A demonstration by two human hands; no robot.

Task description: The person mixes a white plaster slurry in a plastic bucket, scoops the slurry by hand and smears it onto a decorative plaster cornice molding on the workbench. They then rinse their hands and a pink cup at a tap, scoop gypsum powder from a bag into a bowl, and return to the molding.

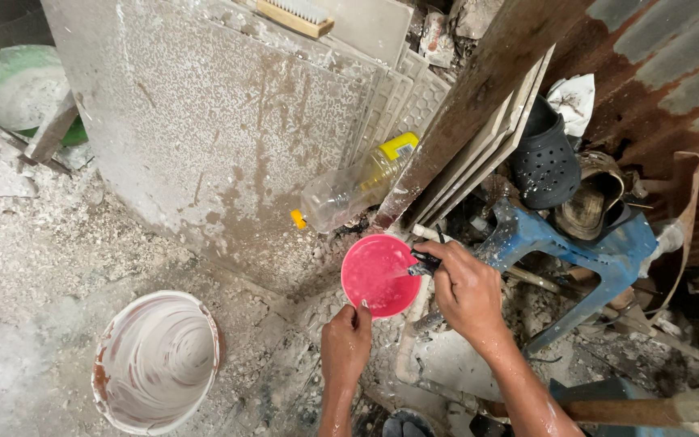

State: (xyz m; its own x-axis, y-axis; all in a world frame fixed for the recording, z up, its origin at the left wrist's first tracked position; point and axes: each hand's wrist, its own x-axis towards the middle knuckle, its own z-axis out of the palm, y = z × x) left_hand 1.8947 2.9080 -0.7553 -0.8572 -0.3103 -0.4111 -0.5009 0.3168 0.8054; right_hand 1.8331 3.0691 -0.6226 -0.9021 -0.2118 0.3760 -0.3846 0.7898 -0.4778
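Pink bowl (376,275) steadied at its near rim by pinching left hand (346,340) to catch water while right hand (464,285) grips black tap (424,262) above it, white bucket (157,360) well left.

Pink bowl (378,275) under a small tap (424,261)

Your round pink bowl sits tilted toward you, wet and milky inside, low over the rubble floor; the dark tap's spout reaches over its right rim.

Your head camera gives an evenly lit, soft daylight view, brightest on the pale slab (204,121) upper left. Deep shadow fills the lower right corner. The focus is sharp throughout, and straight edges bow slightly outward near the borders.
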